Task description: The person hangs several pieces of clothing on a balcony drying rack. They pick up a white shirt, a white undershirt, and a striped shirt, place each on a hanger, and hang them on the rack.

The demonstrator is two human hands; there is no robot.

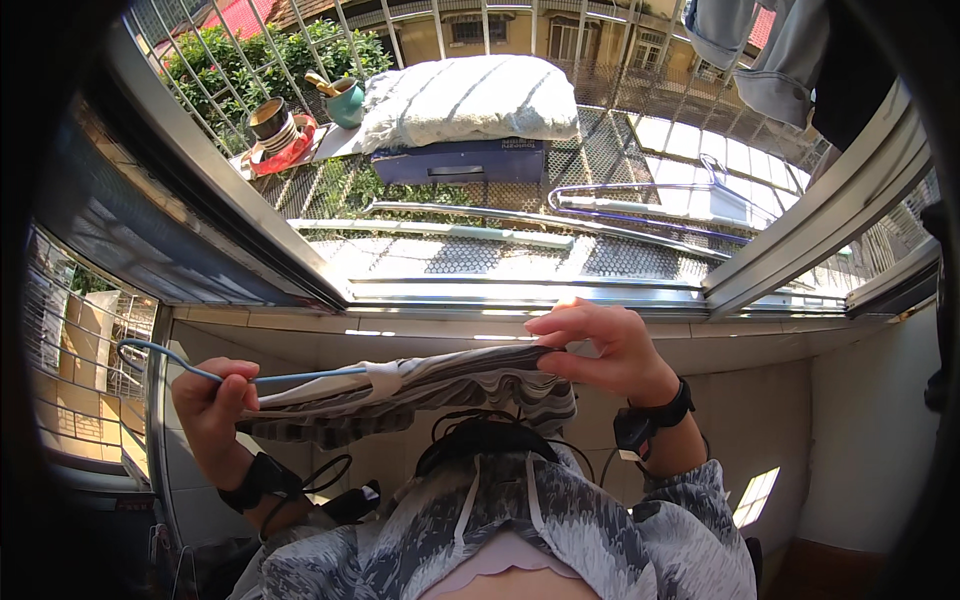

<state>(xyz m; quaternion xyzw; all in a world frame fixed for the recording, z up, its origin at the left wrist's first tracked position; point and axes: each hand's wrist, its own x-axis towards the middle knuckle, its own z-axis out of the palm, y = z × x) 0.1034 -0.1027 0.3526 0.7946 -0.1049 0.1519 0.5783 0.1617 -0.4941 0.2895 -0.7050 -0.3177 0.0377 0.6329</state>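
A blue wire hanger (310, 377) stretches sideways in front of me, its hooked end out to the left. My left hand (210, 395) is closed around the hanger close to the hook. From the hanger hangs a grey, white and dark striped garment (490, 372), with a white band of cloth around the wire. My right hand (615, 355) pinches the garment's right end between thumb and fingers; the hanger's far part is hidden inside the cloth.
Beyond the open window frame (520, 292), a mesh ledge holds spare hangers (650, 195), long poles (440, 235), a purple box (460, 163) under a white cloth bundle (480, 95), and pots (346, 103). Grey clothes (780, 70) hang at upper right. Metal bars (487, 25) enclose the ledge.
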